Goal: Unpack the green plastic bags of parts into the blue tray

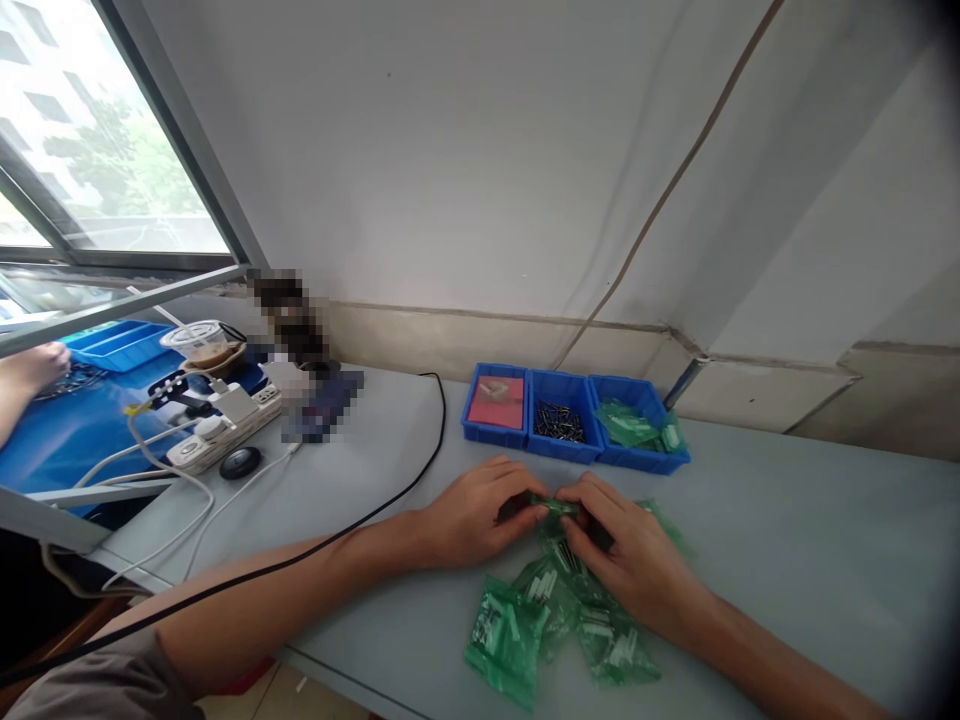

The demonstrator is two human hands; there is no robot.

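My left hand [487, 508] and my right hand [626, 540] meet over the grey table, pinching the top edge of a small green plastic bag [556, 507] between thumbs and fingers. Dark slim metal pieces show through the green plastic just below my fingertips. Nearer to me lie several more green bags [506, 640], some with white cylindrical pieces inside. Part of another green bag [667, 525] sticks out behind my right hand. Whether the held bag's mouth is sealed cannot be made out.
Behind my hands stand three joined blue bins: one with a red card [495, 402], one with dark screws [561, 422], one with green bags [630, 425]. A black cable [405, 490] crosses my left forearm. Leftward are a power strip [225, 430] and another person's hand [37, 370].
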